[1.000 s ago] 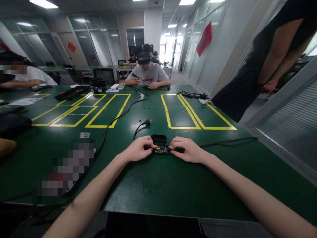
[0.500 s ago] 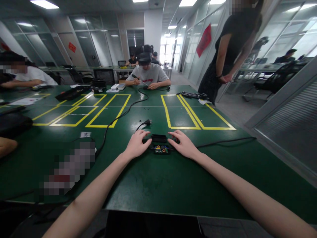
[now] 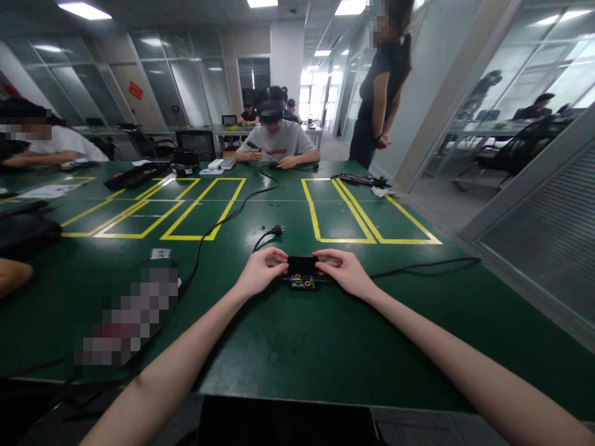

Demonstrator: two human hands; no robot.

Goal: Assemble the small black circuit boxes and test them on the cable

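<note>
A black rectangular cover (image 3: 302, 265) is held between my two hands, tilted up over the green table (image 3: 297, 347). My left hand (image 3: 264, 271) pinches its left end with thumb and fingers. At the right end, my right hand (image 3: 341, 272) grips it the same way. Just below the cover, on the near side, lies a small circuit board (image 3: 303, 283) with yellow ring-shaped parts. The cover hides the board's far edge. A black cable (image 3: 418, 266) runs from the board's right side.
Beyond my left hand lies a black plug (image 3: 277, 230). A long black cable (image 3: 199, 248) curves across the table on the left, near a blurred object (image 3: 134, 316). Yellow tape rectangles (image 3: 346, 240) mark the far half. A person (image 3: 281, 139) works opposite; another stands at the right.
Both hands have closed on the cover's ends, and it has been lifted and tilted. The standing person has moved farther away and to the left.
</note>
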